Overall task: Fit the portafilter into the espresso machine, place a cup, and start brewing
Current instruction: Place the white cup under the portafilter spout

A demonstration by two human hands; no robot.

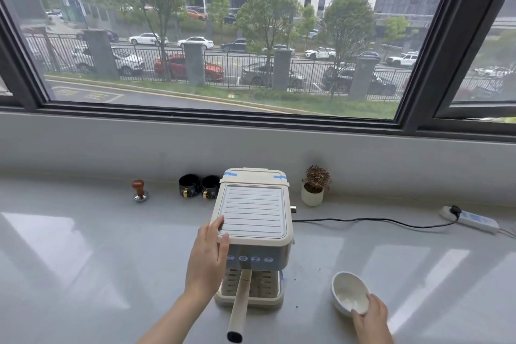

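Left hand (208, 257) lies flat against the top-left corner of the cream boxy espresso machine (252, 215), fingers spread, thumb on the front edge: a loose bracing grip, closed on nothing, likely steadying the machine against a twist. Just right of that grip and below it, the cream long-handled portafilter (239, 304) sits under the machine's front, handle pointing straight out toward the person; looks seated in the head, but whether locked can't be told, the head itself is hidden. Right hand (371, 321) holds the white round ceramic cup (350, 297) by its near rim, fingers curled over the edge, cup tilted on the pale glossy surface (97, 260), well right of the machine. Cup looks empty, only a whitish inside. Slatted drip tray below the portafilter has no cup on it, so cup placing is probably next. Four round buttons (249, 259) glow beside the left thumb. Two black mugs (199, 186) far behind the left grip, insides too dark to tell.
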